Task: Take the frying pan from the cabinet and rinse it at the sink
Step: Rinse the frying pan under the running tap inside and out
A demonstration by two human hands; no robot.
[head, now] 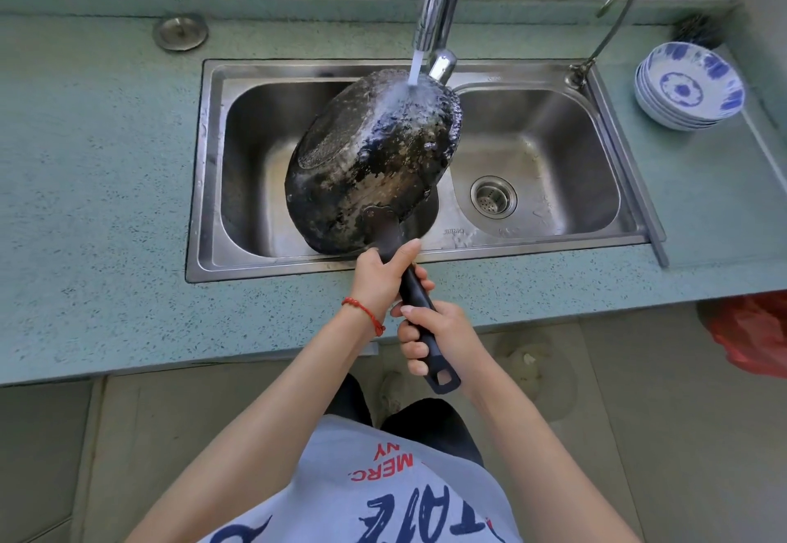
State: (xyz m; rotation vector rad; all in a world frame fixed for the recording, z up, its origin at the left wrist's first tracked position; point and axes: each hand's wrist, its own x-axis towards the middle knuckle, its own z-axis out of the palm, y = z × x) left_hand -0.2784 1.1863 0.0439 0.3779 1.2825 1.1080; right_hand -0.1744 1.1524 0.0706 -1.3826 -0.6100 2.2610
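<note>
The black frying pan (370, 159) is turned bottom-up and tilted over the left basin of the steel double sink (204, 167). Water runs from the chrome tap (438, 1) onto the pan's worn, blotchy underside near its far rim. My left hand (383, 276), with a red cord at the wrist, grips the black handle close to the pan. My right hand (434, 331) grips the same handle lower down, just above its hanging loop. The pan's inside faces down and is hidden.
A stack of blue-and-white bowls (690, 84) stands on the green counter (93, 185) at the right, beside a thin second tap (613, 18). The right basin has a strainer drain (493, 196). A round metal cap (181, 32) sits at the back left. A red bag (753, 338) lies on the floor.
</note>
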